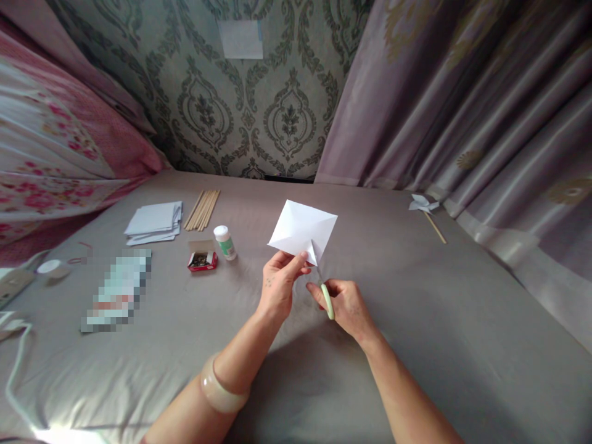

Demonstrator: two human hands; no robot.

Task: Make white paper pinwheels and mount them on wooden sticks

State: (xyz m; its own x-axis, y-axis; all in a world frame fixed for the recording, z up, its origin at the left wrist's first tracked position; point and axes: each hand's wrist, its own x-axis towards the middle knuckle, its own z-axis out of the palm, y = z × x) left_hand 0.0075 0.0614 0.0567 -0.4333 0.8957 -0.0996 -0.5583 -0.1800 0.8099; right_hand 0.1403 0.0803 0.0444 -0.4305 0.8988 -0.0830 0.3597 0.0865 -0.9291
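A white square of paper [300, 225] with faint diagonal creases is held up above the grey cloth. My left hand [280, 280] pinches its near edge between thumb and fingers. In my right hand [346, 305] is a pair of scissors [327, 300] with pale green handles. The blades reach into the paper's near corner, where a cut runs inward and a flap stands up. Much of the blades is hidden by the paper.
Left on the cloth are stacked paper [152, 222], wooden sticks [202, 209], a white-capped bottle [225, 243] and a small red box [202, 259] of metal bits. A paper pinwheel [424, 203] on a stick lies far right. A power strip [16, 285] sits far left.
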